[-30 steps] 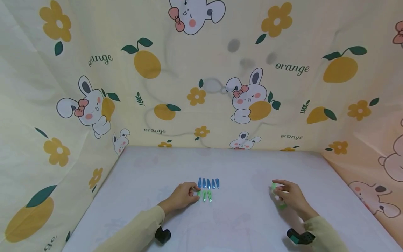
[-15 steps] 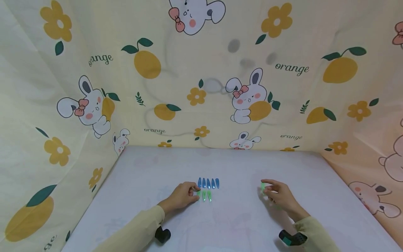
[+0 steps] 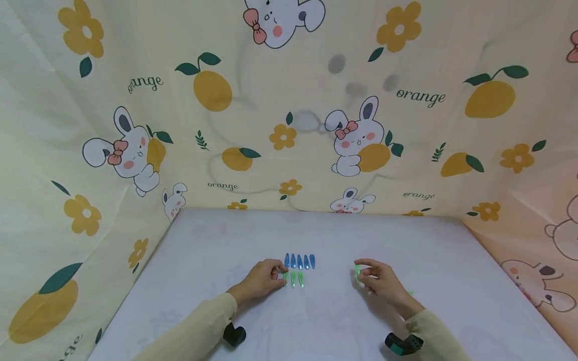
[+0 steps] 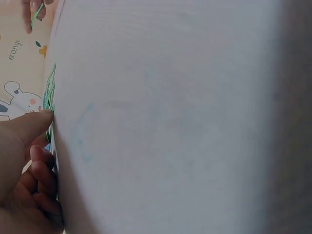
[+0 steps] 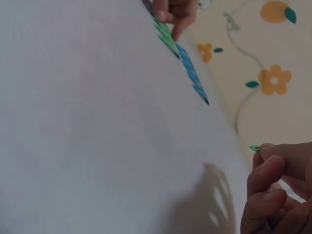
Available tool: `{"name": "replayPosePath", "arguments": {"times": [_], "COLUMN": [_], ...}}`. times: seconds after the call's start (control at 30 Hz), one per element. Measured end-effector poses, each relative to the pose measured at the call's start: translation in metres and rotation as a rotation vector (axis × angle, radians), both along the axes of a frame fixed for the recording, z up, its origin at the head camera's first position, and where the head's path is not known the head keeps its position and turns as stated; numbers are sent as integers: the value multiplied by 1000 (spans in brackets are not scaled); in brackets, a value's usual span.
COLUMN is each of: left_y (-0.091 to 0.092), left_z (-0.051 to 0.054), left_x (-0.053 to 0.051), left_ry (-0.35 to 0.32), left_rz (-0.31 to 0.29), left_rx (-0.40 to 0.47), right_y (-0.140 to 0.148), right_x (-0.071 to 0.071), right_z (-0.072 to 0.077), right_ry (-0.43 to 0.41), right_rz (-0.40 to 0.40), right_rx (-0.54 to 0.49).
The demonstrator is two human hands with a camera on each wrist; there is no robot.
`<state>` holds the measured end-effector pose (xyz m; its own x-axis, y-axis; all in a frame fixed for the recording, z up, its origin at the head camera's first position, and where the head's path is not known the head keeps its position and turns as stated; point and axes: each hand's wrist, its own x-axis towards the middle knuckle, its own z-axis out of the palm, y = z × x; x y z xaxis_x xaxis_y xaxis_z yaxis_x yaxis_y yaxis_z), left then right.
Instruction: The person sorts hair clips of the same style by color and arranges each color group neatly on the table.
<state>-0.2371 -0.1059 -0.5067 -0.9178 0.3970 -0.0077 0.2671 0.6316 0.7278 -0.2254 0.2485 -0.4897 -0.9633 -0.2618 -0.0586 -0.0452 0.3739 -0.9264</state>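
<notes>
My left hand (image 3: pixel 262 278) rests on the table at the left end of a short row of green snap hair clips (image 3: pixel 293 280). Its thumb and index finger pinch the leftmost green clip (image 3: pixel 285 276) by its ends, while the other fingers curl under. Just behind lies a row of several blue hair clips (image 3: pixel 300 261), side by side. To the right, my right hand (image 3: pixel 381 283) is raised over the table, with another green hair clip (image 3: pixel 357 273) pinched between thumb and index finger. In the right wrist view only the tip of this held clip (image 5: pixel 254 147) shows.
A further green piece (image 3: pixel 411 292) lies on the white tabletop (image 3: pixel 325 321), partly hidden behind my right wrist. Cloth printed with rabbits and oranges (image 3: pixel 253 125) hangs behind the table and along both sides. Each wrist carries a black camera mount (image 3: pixel 404 344).
My right hand has moved left across the table with the green hair clip, toward the rows. The left hand has stayed at the leftmost green clip.
</notes>
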Motion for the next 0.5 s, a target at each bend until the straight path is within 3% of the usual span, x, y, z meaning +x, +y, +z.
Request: {"name": "replayPosePath", "arguments": {"times": [0.5], "left_y": [-1], "left_z": [1], "left_x": [0], "left_ry": [5], "left_rz": [-7], "left_rx": [5], "right_y": [-38], "right_x": [-1], "right_z": [-5], "right_ry": [-11], "right_rz": [62], "right_rx": [22]}}
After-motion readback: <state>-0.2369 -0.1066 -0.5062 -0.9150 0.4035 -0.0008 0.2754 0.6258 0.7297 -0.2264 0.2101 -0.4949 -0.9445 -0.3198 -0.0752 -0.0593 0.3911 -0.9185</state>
